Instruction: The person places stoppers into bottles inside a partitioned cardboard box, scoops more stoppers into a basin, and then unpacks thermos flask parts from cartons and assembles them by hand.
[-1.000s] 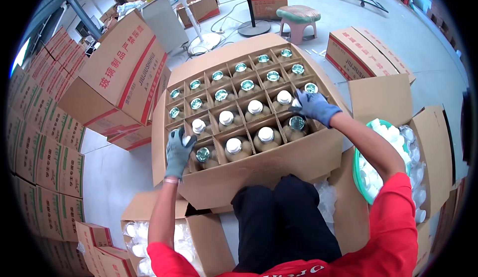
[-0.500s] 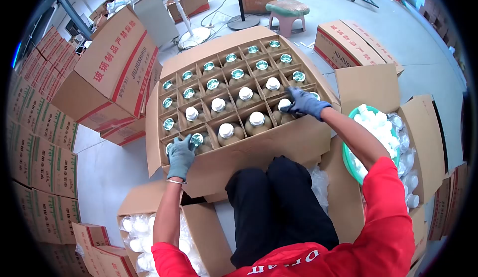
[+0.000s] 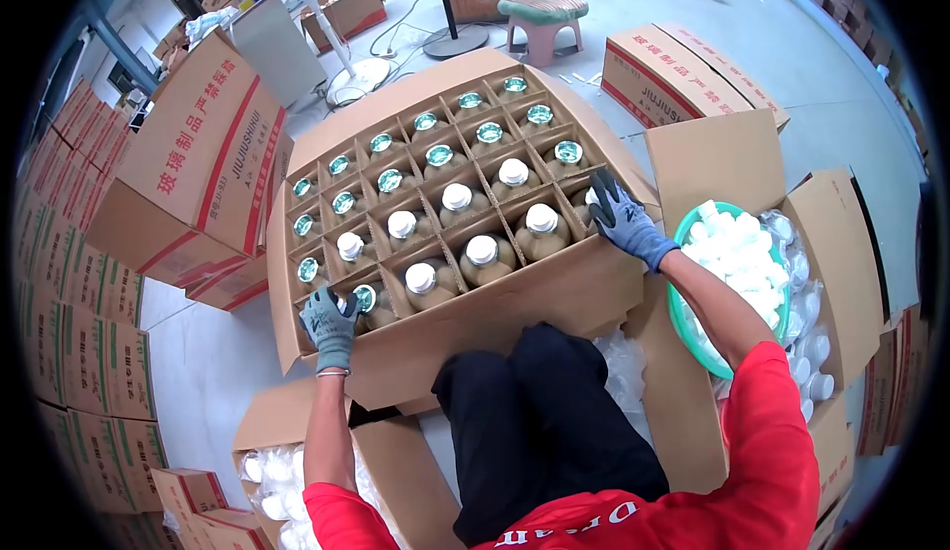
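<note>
A large open carton (image 3: 495, 315) with cardboard dividers stands before me, a glass bottle in nearly every visible compartment. Several bottles in the nearer rows wear white caps, such as this capped bottle (image 3: 482, 250); others show bare greenish mouths, like this uncapped bottle (image 3: 438, 156). My left hand (image 3: 330, 327), in a grey-green glove, is closed over the near left corner compartment, a bit of white showing at its fingers. My right hand (image 3: 625, 224), in a blue glove, is closed at the near right corner, its fingers round a white cap (image 3: 592, 197) on a bottle.
At right, a green basket (image 3: 676, 319) of white caps sits in an open box (image 3: 846, 253) with bagged bottles. Another open box (image 3: 406, 466) of bagged white-topped items is at lower left. Stacked cartons (image 3: 69, 332) line the left; a stool (image 3: 542, 16) and closed box (image 3: 683, 75) stand beyond.
My right hand has moved from one near-row bottle, now capped, to the corner bottle. My left hand has shifted to the left corner compartment. More near bottles now wear white caps.
</note>
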The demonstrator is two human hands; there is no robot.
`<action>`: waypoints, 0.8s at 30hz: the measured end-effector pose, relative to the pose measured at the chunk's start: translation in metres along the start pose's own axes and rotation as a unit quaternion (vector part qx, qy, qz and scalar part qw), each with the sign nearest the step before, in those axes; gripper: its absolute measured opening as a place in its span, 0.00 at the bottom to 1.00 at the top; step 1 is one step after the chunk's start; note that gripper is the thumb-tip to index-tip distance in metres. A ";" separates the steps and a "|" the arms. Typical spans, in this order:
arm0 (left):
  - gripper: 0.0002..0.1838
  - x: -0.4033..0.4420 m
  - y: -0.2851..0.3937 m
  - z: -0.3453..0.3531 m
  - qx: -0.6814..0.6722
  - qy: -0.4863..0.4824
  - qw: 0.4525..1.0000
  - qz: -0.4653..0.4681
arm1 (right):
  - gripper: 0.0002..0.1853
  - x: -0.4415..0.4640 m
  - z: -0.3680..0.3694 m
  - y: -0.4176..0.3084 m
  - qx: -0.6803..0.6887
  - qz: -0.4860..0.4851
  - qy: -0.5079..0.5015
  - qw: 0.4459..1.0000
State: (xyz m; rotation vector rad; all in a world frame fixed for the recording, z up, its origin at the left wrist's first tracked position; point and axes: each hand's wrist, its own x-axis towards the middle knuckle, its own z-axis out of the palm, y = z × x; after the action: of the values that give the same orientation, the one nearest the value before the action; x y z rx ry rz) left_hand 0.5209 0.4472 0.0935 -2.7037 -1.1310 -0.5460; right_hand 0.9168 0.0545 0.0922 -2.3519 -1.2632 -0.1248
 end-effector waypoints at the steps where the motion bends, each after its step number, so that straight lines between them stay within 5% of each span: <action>1: 0.26 -0.002 -0.001 0.003 0.003 0.009 1.000 0.002 | 0.32 0.003 0.001 0.005 0.003 -0.004 -0.007 1.000; 3: 0.37 -0.003 0.020 -0.023 0.031 -0.045 0.998 -0.030 | 0.32 0.010 0.002 0.007 0.007 -0.006 -0.010 1.000; 6: 0.41 -0.017 0.002 -0.003 0.026 0.028 0.994 0.101 | 0.34 0.010 -0.008 0.005 0.012 -0.001 -0.053 0.999; 7: 0.35 -0.021 0.000 -0.007 -0.024 -0.009 0.996 0.081 | 0.34 0.011 -0.006 0.012 0.037 -0.019 -0.020 0.999; 10: 0.30 -0.016 -0.014 -0.009 -0.151 -0.120 0.980 0.041 | 0.31 0.016 0.013 0.035 0.330 0.125 0.006 0.936; 11: 0.26 -0.017 -0.019 -0.007 -0.179 -0.113 0.976 0.043 | 0.30 0.019 0.027 0.043 0.228 0.110 0.103 0.962; 14: 0.28 -0.026 -0.003 -0.038 -0.132 -0.100 0.981 0.101 | 0.30 0.027 0.011 0.030 0.389 0.144 0.186 0.891; 17: 0.31 -0.020 -0.014 -0.024 -0.094 -0.205 0.969 0.099 | 0.30 0.037 -0.008 0.037 0.217 0.023 0.171 0.961; 19: 0.32 -0.013 -0.016 -0.021 -0.131 -0.228 0.959 0.105 | 0.30 0.037 -0.029 0.021 0.054 0.054 0.043 0.996; 22: 0.31 -0.004 -0.016 -0.039 -0.203 -0.294 0.930 0.084 | 0.29 0.041 -0.027 0.013 -0.156 0.039 -0.079 0.984; 24: 0.31 0.000 -0.014 -0.047 -0.191 -0.286 0.936 0.079 | 0.30 0.042 -0.017 0.010 -0.203 -0.017 -0.052 0.978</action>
State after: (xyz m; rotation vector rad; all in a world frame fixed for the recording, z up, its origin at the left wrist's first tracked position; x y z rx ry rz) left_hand 0.4980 0.4436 0.1362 -3.3891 -0.9728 0.0797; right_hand 0.9516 0.0746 0.1159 -2.7103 -1.4412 -0.2997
